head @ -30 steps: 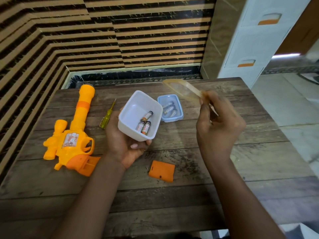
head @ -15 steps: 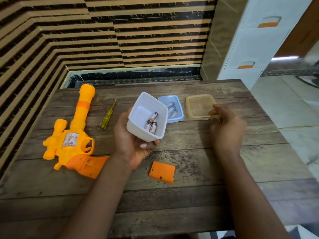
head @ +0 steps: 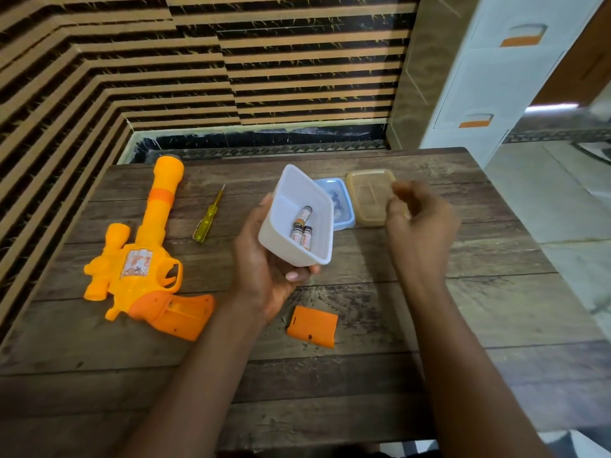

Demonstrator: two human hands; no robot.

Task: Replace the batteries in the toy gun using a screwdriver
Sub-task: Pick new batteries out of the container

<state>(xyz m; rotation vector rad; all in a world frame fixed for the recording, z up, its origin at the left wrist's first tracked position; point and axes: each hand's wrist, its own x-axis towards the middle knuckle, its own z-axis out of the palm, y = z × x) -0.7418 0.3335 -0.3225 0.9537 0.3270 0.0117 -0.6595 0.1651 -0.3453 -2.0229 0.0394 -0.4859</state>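
Wood table, striped wall behind. L hand grip curls under white tub, held tilted above table w/ three batteries inside. R hand grip loosely curled, holds nothing, just by amber lid. Toy gun lies at left, screwdriver beside its barrel; orange cover nearer front.
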